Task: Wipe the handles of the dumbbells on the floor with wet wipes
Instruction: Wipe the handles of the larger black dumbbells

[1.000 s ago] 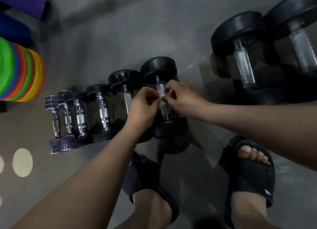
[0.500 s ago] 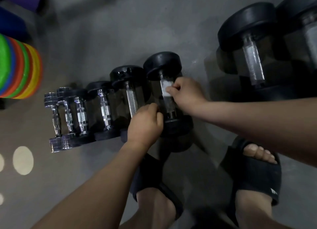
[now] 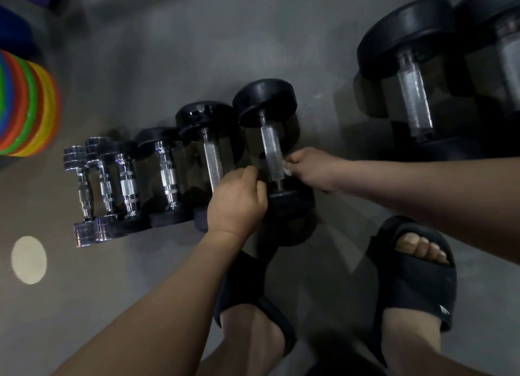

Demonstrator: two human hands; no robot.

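Row of dumbbells lies on the grey floor [image 3: 168,52], smallest at left, biggest at right, handles running away from the person. The one being worked on is the biggest dumbbell [image 3: 264,101], at the right end of the row. It has black round heads & a knurled steel handle [image 3: 270,153] that is bare along most of its length. Right hand [image 3: 312,169] comes in from the right, fingertips bunched & pinching a small white wet wipe [image 3: 287,172] against the handle's right side, down towards the near head. Only a scrap of the wipe shows btwn the fingers. Left hand [image 3: 237,204] sits knuckles up w/ fingers curled over the near end of the next dumbbell [image 3: 208,117], thumb close to the biggest one's handle. Can't tell whether it grips anything underneath. Further left is a mid-size black dumbbell [image 3: 157,135], then smaller dumbbells w/ chrome handles [image 3: 126,184], packed side by side. Two large black dumbbells [image 3: 405,38] lie well apart from the row at top right, the outer one cut by the frame edge. Stack of coloured discs [image 3: 31,108] (orange, yellow, green, blue) sits at far left. A pale round spot [image 3: 28,260] shows on the floor lower left. Both feet are in black slide sandals [image 3: 416,285] below the row, left foot just behind the near heads.
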